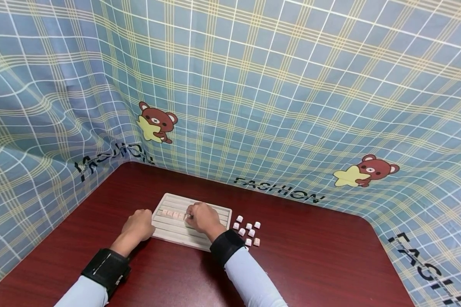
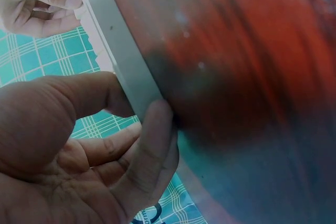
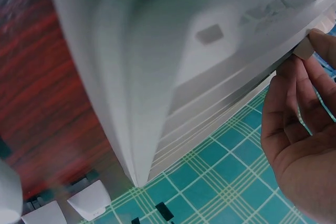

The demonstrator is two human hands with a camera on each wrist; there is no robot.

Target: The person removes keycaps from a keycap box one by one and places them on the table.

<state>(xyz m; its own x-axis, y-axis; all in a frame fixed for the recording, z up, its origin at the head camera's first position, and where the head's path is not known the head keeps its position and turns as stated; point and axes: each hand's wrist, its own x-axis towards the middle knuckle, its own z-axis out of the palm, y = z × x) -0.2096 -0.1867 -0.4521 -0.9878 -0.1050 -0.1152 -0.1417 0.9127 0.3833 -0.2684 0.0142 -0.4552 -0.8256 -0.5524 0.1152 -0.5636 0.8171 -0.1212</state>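
A pale ridged tray lies on the table with a short row of keycaps in one of its grooves. At its left end, my left hand grips the rim; the left wrist view shows the thumb and fingers on either side of the tray's edge. Over the middle of the tray, my right hand pinches a light keycap between thumb and fingers, close to the end of the row. In the head view that keycap is partly hidden by the hand.
Several loose white keycaps are scattered on the dark red table just right of the tray, some close beside my right wrist. A plaid cloth with bear prints hangs round the table's back and sides.
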